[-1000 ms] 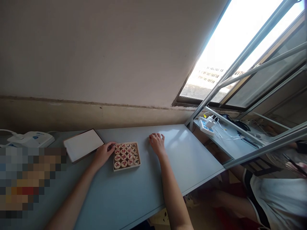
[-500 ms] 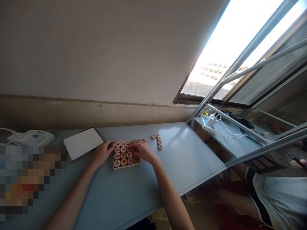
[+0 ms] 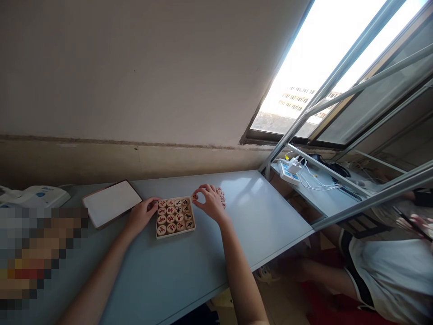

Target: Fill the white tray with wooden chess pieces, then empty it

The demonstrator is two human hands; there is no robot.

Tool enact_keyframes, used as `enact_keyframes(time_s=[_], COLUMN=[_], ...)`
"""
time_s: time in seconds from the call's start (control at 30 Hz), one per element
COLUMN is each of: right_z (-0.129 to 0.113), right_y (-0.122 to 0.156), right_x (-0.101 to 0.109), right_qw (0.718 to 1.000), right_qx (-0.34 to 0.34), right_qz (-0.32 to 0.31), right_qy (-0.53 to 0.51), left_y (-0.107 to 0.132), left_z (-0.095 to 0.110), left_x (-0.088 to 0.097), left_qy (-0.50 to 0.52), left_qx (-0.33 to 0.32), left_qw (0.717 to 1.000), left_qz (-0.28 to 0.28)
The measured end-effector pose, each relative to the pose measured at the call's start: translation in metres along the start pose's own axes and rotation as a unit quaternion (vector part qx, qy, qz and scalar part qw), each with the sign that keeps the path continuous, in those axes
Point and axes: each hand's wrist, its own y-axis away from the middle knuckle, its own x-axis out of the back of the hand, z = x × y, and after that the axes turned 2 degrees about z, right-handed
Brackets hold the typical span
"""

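Observation:
A shallow open box [image 3: 176, 235] on the table holds rows of round wooden Chinese chess pieces [image 3: 171, 217], marked with red and dark characters. My left hand [image 3: 142, 214] is at the box's upper left corner, with thumb and forefinger closed on its edge. Just off the upper right corner, my right hand [image 3: 212, 204] pinches one round chess piece [image 3: 195, 197] between thumb and forefinger. Several loose pieces [image 3: 222, 197] lie beyond my right hand, which partly hides them.
A white rectangular lid or board [image 3: 112, 204] with a dark edge lies left of the box on the grey table [image 3: 264, 216]. A white power strip [image 3: 50, 196] sits far left. Right are a metal frame [image 3: 304, 119], a cabled power strip [image 3: 288, 173] and a seated person [image 3: 389, 266].
My right hand has lifted away from the box's pieces to the right, now with a piece in its pinch. My left hand stays at the corner. The view has shifted slightly.

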Motion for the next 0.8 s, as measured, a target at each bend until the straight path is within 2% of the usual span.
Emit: enact_keyframes(time_s=[0.13,0.23,0.3,0.37,0.47,0.6,0.8], right_z=[0.032,0.039,0.031,0.014,-0.014,-0.035,-0.027], right_y=[0.007,0.009,0.009,0.008,0.007,0.008,0.008], right_x=[0.003,0.009,0.013,0.014,0.008,-0.002,0.006], right_qw=[0.993,0.990,0.997,0.997,0.972,0.970,0.986], right_qx=[-0.090,-0.117,-0.072,0.021,0.130,0.144,0.089], right_qz=[-0.006,0.000,-0.007,-0.058,-0.151,-0.165,-0.104], right_qy=[0.075,0.085,0.034,-0.046,-0.121,-0.108,-0.093], left_y=[-0.001,0.000,0.000,0.000,0.000,0.000,0.001], left_z=[-0.002,-0.002,-0.002,-0.001,-0.002,-0.002,0.002], left_x=[-0.001,-0.001,-0.001,0.000,-0.001,-0.001,0.001], left_qy=[0.000,0.005,0.004,-0.003,-0.005,-0.001,-0.008], left_qx=[-0.003,-0.006,-0.005,0.001,-0.004,-0.013,-0.001], left_qw=[1.000,1.000,1.000,1.000,1.000,1.000,1.000], left_qz=[0.008,0.002,-0.004,-0.005,-0.005,0.002,-0.001])
